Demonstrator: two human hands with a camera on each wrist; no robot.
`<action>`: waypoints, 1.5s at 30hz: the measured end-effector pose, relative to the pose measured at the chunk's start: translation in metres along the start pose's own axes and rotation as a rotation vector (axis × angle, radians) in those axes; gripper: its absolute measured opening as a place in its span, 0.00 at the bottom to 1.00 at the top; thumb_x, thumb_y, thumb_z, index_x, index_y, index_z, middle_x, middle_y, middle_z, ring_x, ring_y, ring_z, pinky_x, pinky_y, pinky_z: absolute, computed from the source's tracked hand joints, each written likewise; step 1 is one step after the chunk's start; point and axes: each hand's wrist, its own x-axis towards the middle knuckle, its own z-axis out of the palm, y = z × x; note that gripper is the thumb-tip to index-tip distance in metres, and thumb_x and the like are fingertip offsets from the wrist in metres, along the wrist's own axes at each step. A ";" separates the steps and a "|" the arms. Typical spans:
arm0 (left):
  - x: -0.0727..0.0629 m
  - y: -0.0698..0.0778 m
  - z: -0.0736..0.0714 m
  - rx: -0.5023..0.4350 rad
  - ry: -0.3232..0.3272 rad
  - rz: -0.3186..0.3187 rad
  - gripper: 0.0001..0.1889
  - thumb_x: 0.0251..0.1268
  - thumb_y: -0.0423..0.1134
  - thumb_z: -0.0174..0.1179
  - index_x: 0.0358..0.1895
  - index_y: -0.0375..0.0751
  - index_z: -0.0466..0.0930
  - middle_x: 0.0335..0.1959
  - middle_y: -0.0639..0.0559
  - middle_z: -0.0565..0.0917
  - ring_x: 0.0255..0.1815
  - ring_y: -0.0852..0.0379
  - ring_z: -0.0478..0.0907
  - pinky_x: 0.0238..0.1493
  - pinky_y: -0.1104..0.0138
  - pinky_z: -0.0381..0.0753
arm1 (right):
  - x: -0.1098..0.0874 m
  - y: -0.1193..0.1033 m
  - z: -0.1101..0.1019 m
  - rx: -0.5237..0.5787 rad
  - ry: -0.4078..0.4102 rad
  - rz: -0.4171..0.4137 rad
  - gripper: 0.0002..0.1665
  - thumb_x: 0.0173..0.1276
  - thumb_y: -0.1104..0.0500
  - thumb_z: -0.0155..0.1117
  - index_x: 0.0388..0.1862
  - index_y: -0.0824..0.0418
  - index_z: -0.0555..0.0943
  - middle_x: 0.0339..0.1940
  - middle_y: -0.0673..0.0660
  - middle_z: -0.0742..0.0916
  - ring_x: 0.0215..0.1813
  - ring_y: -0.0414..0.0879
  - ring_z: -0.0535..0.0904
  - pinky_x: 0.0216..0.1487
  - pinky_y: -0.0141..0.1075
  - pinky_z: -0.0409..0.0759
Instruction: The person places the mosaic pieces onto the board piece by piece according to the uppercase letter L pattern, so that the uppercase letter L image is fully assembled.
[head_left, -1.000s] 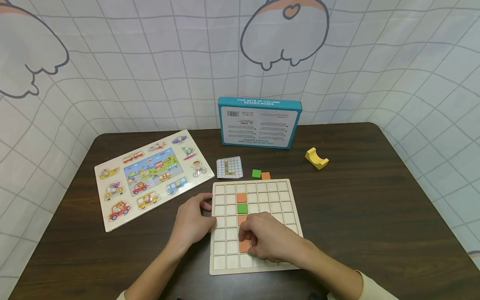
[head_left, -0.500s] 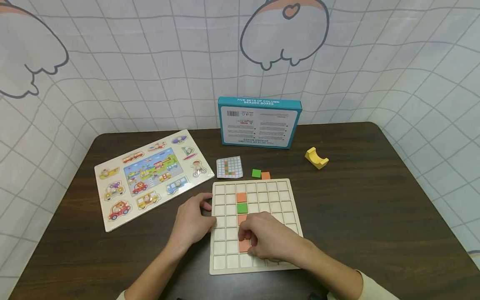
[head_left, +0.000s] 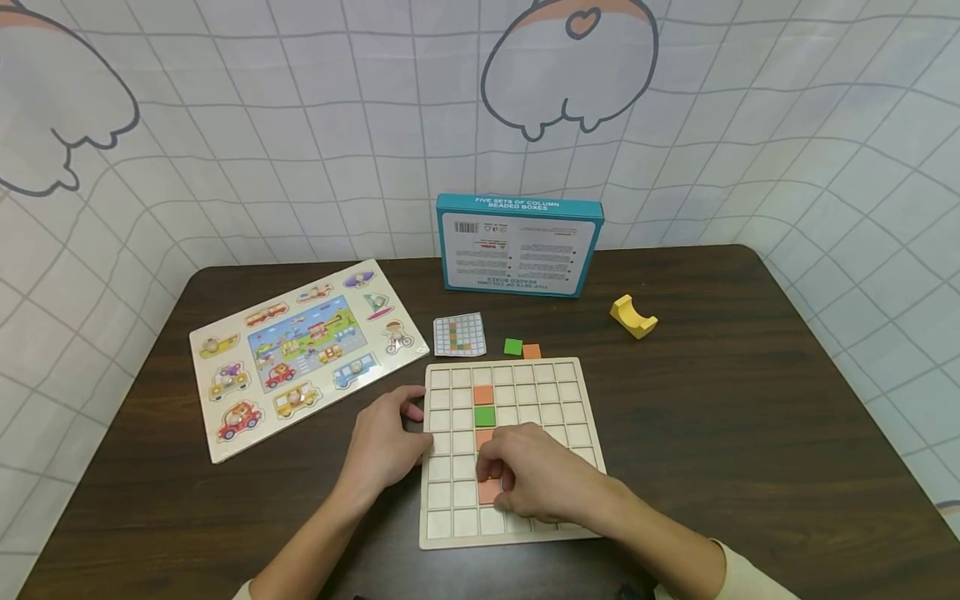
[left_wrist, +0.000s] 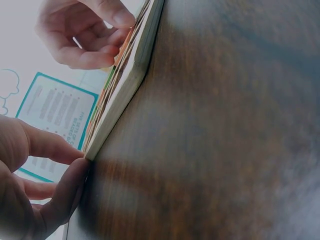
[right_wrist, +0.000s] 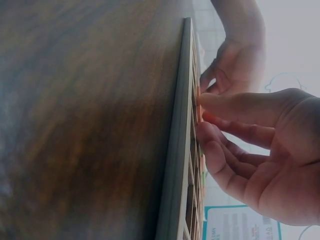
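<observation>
A wooden grid board (head_left: 525, 393) lies on the dark table, one column partly filled with square tiles. From the far end come an orange tile (head_left: 483, 395), a green tile (head_left: 485, 417) and another orange one partly covered by my right hand (head_left: 540, 477). Lower in that column, my right thumb and fingers pinch an orange tile (head_left: 489, 492) at its edges, down on the board. My left hand (head_left: 384, 442) grips the board's left edge between thumb and forefinger, as the left wrist view shows. Fingers of the right hand hide part of the column.
Behind the board lie a loose green tile (head_left: 513, 347), a loose orange tile (head_left: 532, 352) and a small pattern card (head_left: 459, 335). A teal box (head_left: 519, 250) stands further back. A picture puzzle board (head_left: 225, 333) lies left; a yellow curved block (head_left: 633, 317) sits right.
</observation>
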 end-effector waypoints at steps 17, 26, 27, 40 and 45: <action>0.000 0.001 -0.001 0.000 -0.002 -0.004 0.35 0.42 0.28 0.65 0.64 0.40 0.81 0.39 0.51 0.85 0.30 0.58 0.77 0.32 0.67 0.75 | 0.000 0.000 -0.002 0.025 0.006 0.008 0.13 0.52 0.70 0.78 0.33 0.56 0.86 0.28 0.48 0.84 0.28 0.34 0.76 0.33 0.26 0.77; -0.001 0.001 0.000 -0.011 -0.011 -0.006 0.36 0.42 0.28 0.65 0.64 0.40 0.81 0.40 0.50 0.85 0.28 0.59 0.77 0.29 0.66 0.76 | -0.002 0.002 -0.013 0.009 0.042 0.042 0.12 0.53 0.67 0.79 0.35 0.56 0.87 0.32 0.49 0.86 0.29 0.30 0.76 0.39 0.29 0.77; -0.001 0.000 0.000 -0.014 -0.011 -0.005 0.36 0.42 0.28 0.65 0.64 0.40 0.81 0.40 0.50 0.85 0.27 0.59 0.77 0.29 0.66 0.76 | -0.001 0.002 -0.015 0.004 0.047 0.045 0.12 0.53 0.66 0.79 0.36 0.56 0.87 0.33 0.49 0.86 0.30 0.31 0.76 0.40 0.30 0.77; -0.002 0.004 -0.002 -0.020 -0.009 -0.004 0.35 0.43 0.27 0.66 0.64 0.40 0.81 0.40 0.50 0.85 0.29 0.58 0.77 0.29 0.66 0.76 | 0.003 0.015 -0.053 0.034 0.096 0.097 0.11 0.60 0.63 0.77 0.42 0.56 0.89 0.37 0.50 0.89 0.38 0.44 0.83 0.38 0.32 0.81; -0.002 0.003 -0.002 -0.022 -0.010 -0.011 0.35 0.43 0.27 0.66 0.64 0.40 0.81 0.40 0.50 0.85 0.29 0.58 0.77 0.29 0.67 0.76 | 0.009 0.021 -0.067 0.042 0.112 0.129 0.11 0.61 0.63 0.77 0.43 0.56 0.89 0.36 0.50 0.89 0.38 0.42 0.83 0.38 0.33 0.82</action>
